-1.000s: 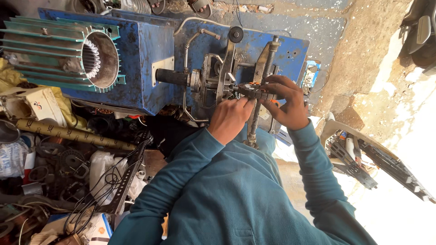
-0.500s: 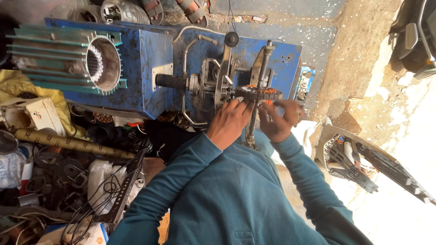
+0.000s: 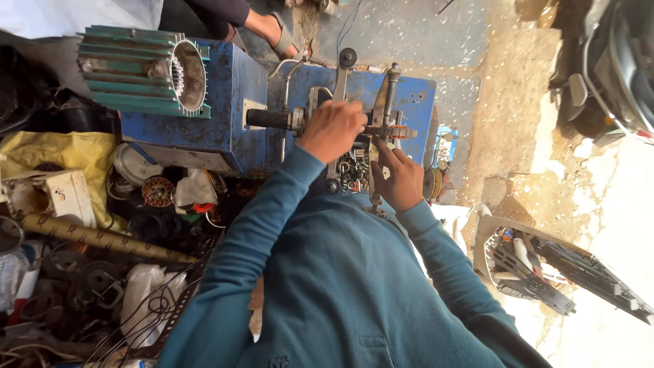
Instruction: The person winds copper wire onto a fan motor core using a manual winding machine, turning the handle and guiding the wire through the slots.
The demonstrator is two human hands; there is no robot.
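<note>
Head view: your left hand (image 3: pixel 332 129) is closed over the metal spindle assembly (image 3: pixel 354 133) on the blue steel machine box (image 3: pixel 231 123). Your right hand (image 3: pixel 397 178) is half open, fingertips on the assembly's lower part. A green finned motor housing (image 3: pixel 139 78) lies atop the box.

The person wears a teal long-sleeved shirt of soft cloth. Both sleeves reach the wrists; the left hand (image 3: pixel 332 129) and right hand (image 3: pixel 400 178) are bare.

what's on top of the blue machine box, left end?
A green finned motor housing lies on the blue machine box, open end showing stator teeth inside. Its underside and far end are hidden.
</note>
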